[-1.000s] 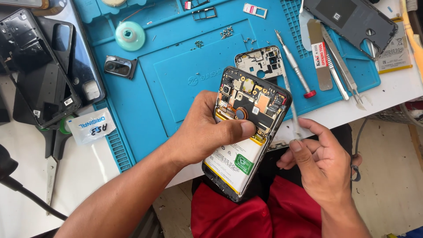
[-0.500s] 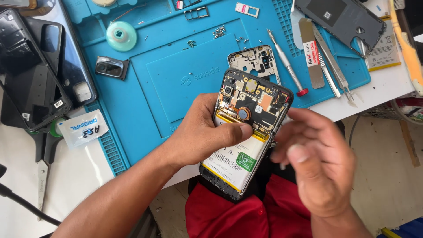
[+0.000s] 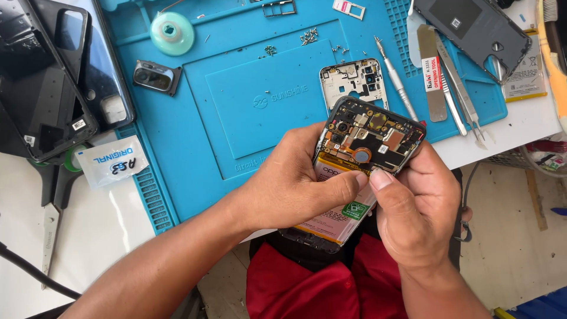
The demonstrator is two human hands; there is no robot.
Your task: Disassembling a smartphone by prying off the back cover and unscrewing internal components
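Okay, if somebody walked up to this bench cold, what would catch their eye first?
Probably the opened phone at centre, its circuit board and battery bare, gripped by the left hand while the right hand presses a thumb at its edge. Behind it lies the bright blue work mat, strewn with tiny screws, a screwdriver and tweezers. Dark phone back covers sit at far left.

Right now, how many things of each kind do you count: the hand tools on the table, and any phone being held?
Screwdriver: 1
Flat pry tool: 1
Tweezers: 1
Scissors: 1
Opened phone, held: 1
Total: 5
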